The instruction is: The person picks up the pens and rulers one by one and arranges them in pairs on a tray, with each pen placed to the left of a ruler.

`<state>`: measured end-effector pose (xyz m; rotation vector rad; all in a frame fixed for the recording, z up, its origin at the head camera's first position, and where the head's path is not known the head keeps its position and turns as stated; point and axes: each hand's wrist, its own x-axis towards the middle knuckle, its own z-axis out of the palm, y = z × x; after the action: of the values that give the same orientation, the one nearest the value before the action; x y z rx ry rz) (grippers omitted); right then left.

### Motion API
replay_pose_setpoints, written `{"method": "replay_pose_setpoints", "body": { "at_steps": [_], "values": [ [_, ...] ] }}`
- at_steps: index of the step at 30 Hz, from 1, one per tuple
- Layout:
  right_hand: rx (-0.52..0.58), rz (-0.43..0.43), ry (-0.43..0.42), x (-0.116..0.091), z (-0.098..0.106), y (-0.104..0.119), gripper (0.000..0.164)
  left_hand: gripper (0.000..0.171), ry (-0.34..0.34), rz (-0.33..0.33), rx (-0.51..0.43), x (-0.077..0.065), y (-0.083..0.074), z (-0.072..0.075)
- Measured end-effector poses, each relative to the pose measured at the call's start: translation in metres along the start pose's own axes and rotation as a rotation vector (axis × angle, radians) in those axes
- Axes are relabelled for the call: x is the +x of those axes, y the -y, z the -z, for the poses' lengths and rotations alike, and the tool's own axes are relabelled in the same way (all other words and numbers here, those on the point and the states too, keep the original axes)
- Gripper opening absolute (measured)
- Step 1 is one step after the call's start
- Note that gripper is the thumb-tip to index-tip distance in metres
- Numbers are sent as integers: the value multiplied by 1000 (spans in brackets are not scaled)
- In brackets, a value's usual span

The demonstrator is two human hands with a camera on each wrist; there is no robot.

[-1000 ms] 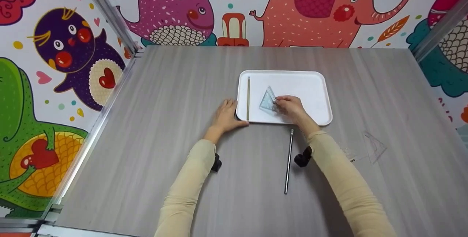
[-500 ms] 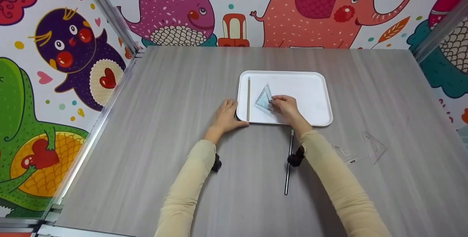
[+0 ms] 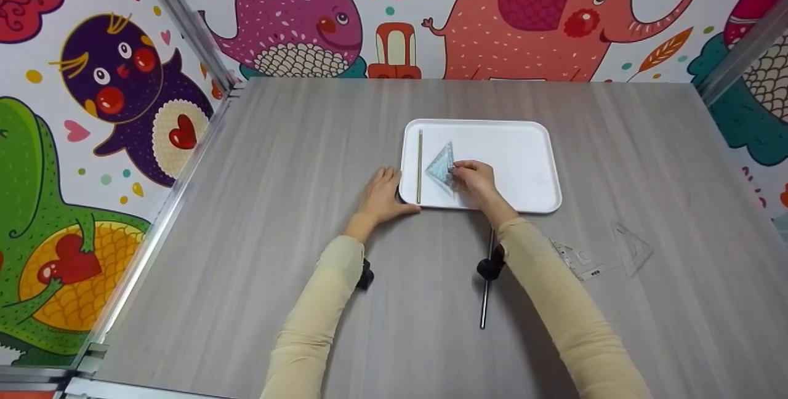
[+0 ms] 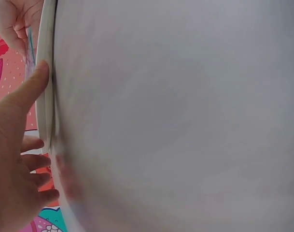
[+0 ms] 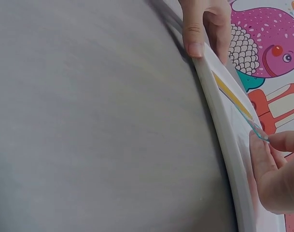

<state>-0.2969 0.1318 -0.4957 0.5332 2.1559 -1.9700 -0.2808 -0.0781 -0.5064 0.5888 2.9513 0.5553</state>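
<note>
My right hand (image 3: pixel 475 178) pinches a clear, blue-tinted set square (image 3: pixel 440 166) by its right side, over the left half of the white tray (image 3: pixel 511 140). The right wrist view shows the thumb and fingertips on one edge of the set square (image 5: pixel 253 125), which tilts close over the tray. Just left of it, a gold-coloured pencil (image 3: pixel 420 165) lies along the tray's left side. My left hand (image 3: pixel 383 197) rests at the tray's near left corner. Its thumb (image 4: pixel 36 79) lies on the near rim, and its other fingers reach along the left side.
A dark pencil (image 3: pixel 484 308) lies on the table in front of the tray, partly hidden by the right wrist camera (image 3: pixel 489 268). Two clear set squares, a nearer one (image 3: pixel 577 260) and a farther one (image 3: pixel 634 251), lie right of the right sleeve. Painted walls (image 3: pixel 523 17) bound the table.
My right hand has moved left with the set square, bringing it nearer the gold-coloured pencil and turning it slightly. The right sleeve now uncovers more of one set square. My left hand stays put.
</note>
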Motion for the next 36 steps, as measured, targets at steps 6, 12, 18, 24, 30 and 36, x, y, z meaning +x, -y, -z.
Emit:
{"method": "replay_pose_setpoints", "body": {
  "at_steps": [6,12,18,24,30,36],
  "values": [
    [29,-8,-37,-1,-4,0,27,92,-18,-17,11,0,0,-1],
    [39,-24,-37,0,-4,-1,28,91,-37,-37,18,1,0,-1],
    [38,-16,-36,1,-5,-1,28,89,-49,-46,19,1,1,-1],
    [6,15,-41,0,-8,-1,28,88,-63,-50,-9,0,1,-2],
    [-65,41,-34,-2,-7,0,28,89,-58,-45,-16,0,1,-2],
    [-94,52,-31,-1,-5,-1,29,89,-55,-50,-16,0,1,-2]
  ]
}}
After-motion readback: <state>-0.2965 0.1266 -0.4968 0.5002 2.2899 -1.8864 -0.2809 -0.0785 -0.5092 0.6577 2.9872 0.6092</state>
